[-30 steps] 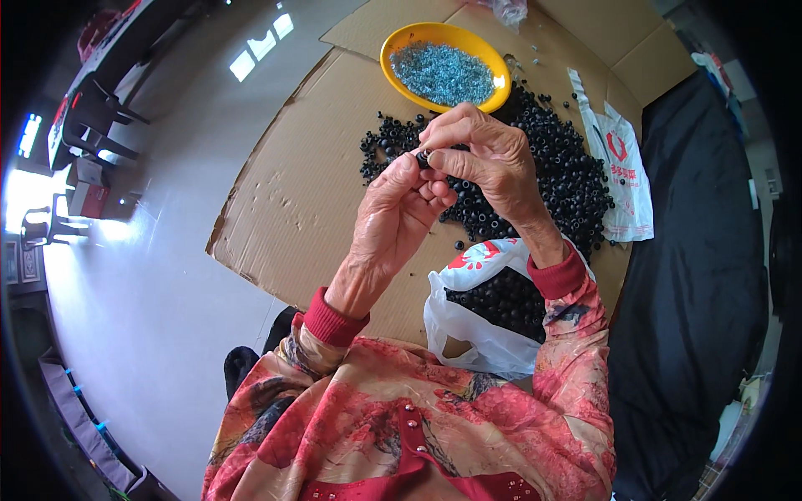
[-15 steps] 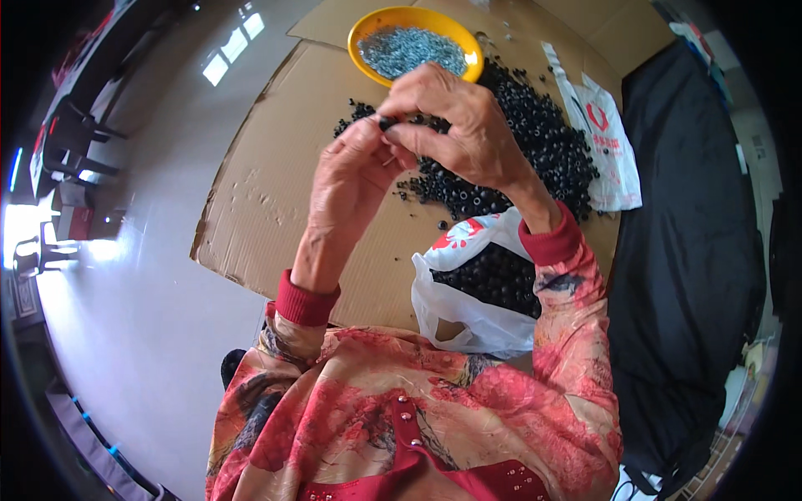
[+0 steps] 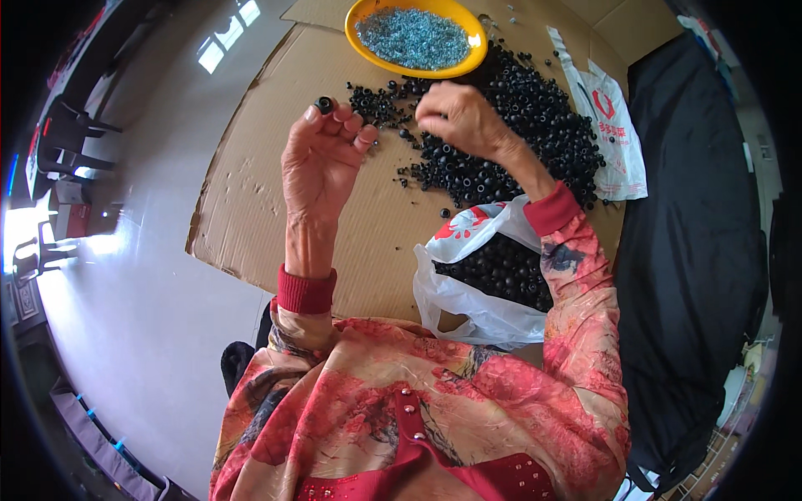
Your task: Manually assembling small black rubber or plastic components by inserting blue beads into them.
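Note:
Between the thumb and forefinger of my left hand (image 3: 320, 159) is a small black ring-shaped part (image 3: 324, 105), its hole showing; the other fingers curl over the palm. My right hand (image 3: 464, 117) is apart from the left, above the pile of black parts (image 3: 535, 121) on the cardboard. Its fingers are bent and pressed together, and whatever they may hold is hidden. Some parts in the pile are ring-like with a hole, others look like rounded knobs. Just beyond my hands stands a yellow bowl (image 3: 361, 55) of small shiny, bluish-clear pieces (image 3: 415, 38).
Close to my body an open white plastic bag (image 3: 434, 292) holds many black round parts (image 3: 499, 274). Another white bag (image 3: 618, 134) lies flat right of the pile. The cardboard sheet (image 3: 242, 209) borders a grey floor (image 3: 159, 209) leftward; black fabric (image 3: 693, 250) lies to the right.
My hands were together around a small black part. They have parted: the left moved leftward with the ring-shaped part, the right went down over the pile.

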A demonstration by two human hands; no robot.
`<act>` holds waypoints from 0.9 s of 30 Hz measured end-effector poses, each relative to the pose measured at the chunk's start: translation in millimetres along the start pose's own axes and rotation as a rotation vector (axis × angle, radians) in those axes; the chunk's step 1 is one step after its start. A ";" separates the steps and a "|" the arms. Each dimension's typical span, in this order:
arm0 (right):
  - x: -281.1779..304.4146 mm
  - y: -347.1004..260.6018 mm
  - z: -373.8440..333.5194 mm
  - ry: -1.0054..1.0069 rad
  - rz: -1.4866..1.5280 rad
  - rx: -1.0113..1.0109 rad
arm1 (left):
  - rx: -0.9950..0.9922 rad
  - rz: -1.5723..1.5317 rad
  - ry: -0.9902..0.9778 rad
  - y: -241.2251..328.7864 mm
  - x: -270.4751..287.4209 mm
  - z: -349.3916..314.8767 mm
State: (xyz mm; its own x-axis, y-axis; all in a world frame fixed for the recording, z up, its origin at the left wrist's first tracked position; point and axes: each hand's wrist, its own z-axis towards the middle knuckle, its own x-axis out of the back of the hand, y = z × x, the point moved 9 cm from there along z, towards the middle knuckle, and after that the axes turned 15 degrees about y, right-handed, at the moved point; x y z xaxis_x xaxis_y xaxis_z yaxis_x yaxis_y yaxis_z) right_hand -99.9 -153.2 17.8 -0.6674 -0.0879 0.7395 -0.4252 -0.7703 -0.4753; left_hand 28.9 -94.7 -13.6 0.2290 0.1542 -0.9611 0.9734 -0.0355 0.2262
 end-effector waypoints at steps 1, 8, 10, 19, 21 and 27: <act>-13.0 3.9 -9.3 -0.046 -0.047 0.007 | -0.010 -0.004 -0.003 0.7 1.5 -2.9; -54.9 -2.5 -29.9 -0.050 -0.310 0.270 | 0.067 -0.040 0.040 -17.0 10.4 0.0; -57.3 -3.8 -31.2 -0.065 -0.336 0.290 | 0.108 -0.062 0.030 -24.8 9.6 -1.5; 20.0 4.3 -3.3 0.091 0.267 -0.430 | 0.146 -0.082 -0.033 -36.2 -6.6 -2.3; 30.3 -3.4 6.7 0.156 0.622 -0.582 | 0.147 -0.060 0.070 -40.7 -3.3 -1.4; 50.0 -21.0 13.7 0.316 1.287 -0.625 | 0.142 0.010 0.029 -52.7 -39.8 -7.0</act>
State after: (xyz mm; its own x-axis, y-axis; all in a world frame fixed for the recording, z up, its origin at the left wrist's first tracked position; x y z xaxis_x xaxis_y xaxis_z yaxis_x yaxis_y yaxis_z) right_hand -116.0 -150.0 71.3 -0.8515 -0.2856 -0.4397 0.4196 0.1315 -0.8981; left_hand -31.5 -92.0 13.8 0.2402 0.1820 -0.9535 0.9620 -0.1763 0.2087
